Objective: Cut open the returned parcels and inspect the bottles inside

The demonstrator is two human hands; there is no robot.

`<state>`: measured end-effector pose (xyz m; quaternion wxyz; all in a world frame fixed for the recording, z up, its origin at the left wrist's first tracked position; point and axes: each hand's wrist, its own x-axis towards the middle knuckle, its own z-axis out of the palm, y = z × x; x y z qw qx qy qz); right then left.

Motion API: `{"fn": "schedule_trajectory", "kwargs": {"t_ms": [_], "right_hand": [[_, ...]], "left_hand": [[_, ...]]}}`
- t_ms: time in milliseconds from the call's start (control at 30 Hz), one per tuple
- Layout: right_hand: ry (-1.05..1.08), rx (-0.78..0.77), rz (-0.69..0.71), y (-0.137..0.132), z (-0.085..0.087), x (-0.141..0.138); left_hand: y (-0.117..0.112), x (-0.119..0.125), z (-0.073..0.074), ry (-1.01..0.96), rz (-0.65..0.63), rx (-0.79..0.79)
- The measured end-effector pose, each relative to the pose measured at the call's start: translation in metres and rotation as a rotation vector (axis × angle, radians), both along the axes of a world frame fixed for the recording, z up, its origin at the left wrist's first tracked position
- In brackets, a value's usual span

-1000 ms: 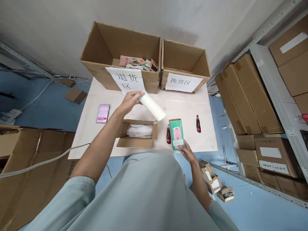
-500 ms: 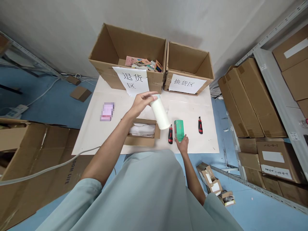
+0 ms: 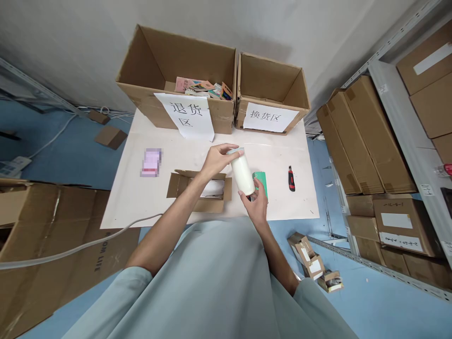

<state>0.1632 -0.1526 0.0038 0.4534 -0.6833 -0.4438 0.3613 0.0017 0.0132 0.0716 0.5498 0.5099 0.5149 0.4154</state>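
A white cylindrical bottle (image 3: 242, 173) with a pale blue-green top is held tilted above the table. My left hand (image 3: 218, 161) grips it round the top end. My right hand (image 3: 257, 203) has its fingers round the lower end. Partly behind the right hand lies a green box (image 3: 262, 177) on the table. One box cutter is almost wholly hidden under the right hand. Left of the bottle, below my left forearm, stands a small open carton (image 3: 209, 205) with white paper inside.
Two large open cartons stand at the back: the left carton (image 3: 222, 123) holds several small boxes, the right carton (image 3: 302, 114) bears a paper sign. A red and black box cutter (image 3: 291, 180) lies at right. A pixelated pink item (image 3: 151, 162) lies at left. Shelving with boxes (image 3: 367, 141) flanks the right side.
My right hand has left the green box and moved up to the bottle's lower end. The bottle has shifted slightly right and down, still in my left hand.
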Motion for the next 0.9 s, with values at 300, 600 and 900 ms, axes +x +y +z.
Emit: {"fn": "schedule_trajectory", "kwargs": {"t_ms": [300, 600, 900], "right_hand": [[0.928, -0.164, 0.113, -0.006, 0.015, 0.012], [1.379, -0.406, 0.059, -0.01, 0.027, 0.014], [0.643, -0.194, 0.154, -0.001, 0.012, 0.026]], "left_hand": [[-0.002, -0.008, 0.008, -0.114, -0.126, -0.014], [-0.014, -0.012, -0.004, -0.396, -0.289, -0.202], [-0.009, -0.013, -0.006, -0.196, -0.112, -0.052]]}}
